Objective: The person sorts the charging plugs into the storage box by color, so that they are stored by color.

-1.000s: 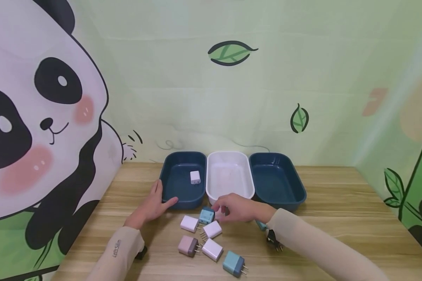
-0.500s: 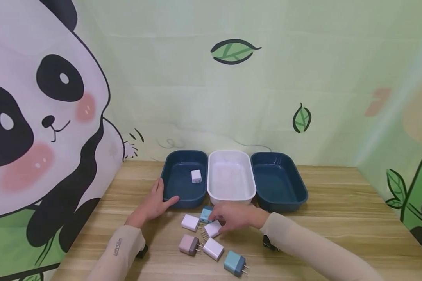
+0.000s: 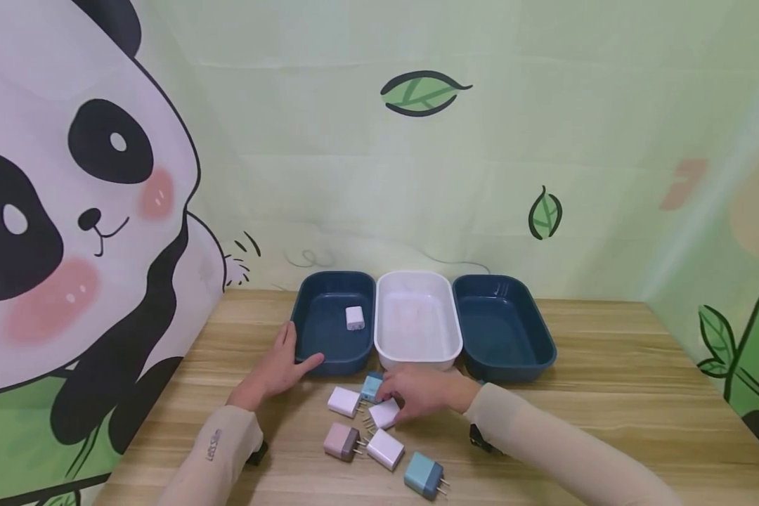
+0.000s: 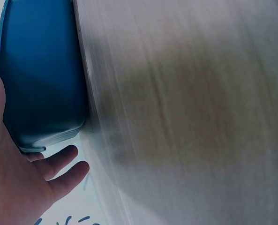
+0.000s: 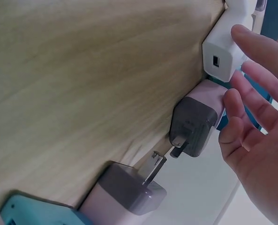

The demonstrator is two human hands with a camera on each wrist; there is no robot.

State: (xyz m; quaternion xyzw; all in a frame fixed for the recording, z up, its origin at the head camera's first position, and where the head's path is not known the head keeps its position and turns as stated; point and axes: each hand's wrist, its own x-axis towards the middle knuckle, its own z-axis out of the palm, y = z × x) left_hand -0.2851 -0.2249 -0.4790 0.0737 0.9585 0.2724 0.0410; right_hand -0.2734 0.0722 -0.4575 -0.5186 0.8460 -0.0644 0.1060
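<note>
My left hand [image 3: 272, 365] rests against the near left corner of the left dark blue tray [image 3: 299, 309], thumb along the front, fingers along the side. In the left wrist view the fingers [image 4: 59, 164] look nearly straight. My right hand [image 3: 426, 388] is over the group of plug chargers, thumb and fingertips at a white charger [image 3: 384, 413], which they appear to pinch. A blue charger [image 3: 372, 386] sits by those fingertips. In the right wrist view, the thumb [image 5: 258, 44] overlaps a white charger [image 5: 221, 54], and a pink-grey charger [image 5: 195, 119] lies beside the fingers.
A white tray [image 3: 462, 344] and a second dark blue tray [image 3: 547, 344] continue the row. One white charger [image 3: 354, 318] lies in the left tray. Nearer me on the table are a pink charger [image 3: 340, 440], white chargers [image 3: 386, 449] and a teal charger [image 3: 424, 474].
My right hand has lowered from above the blue charger toward me, its thumb and fingers coming onto the white charger. The left hand keeps its place at the tray.
</note>
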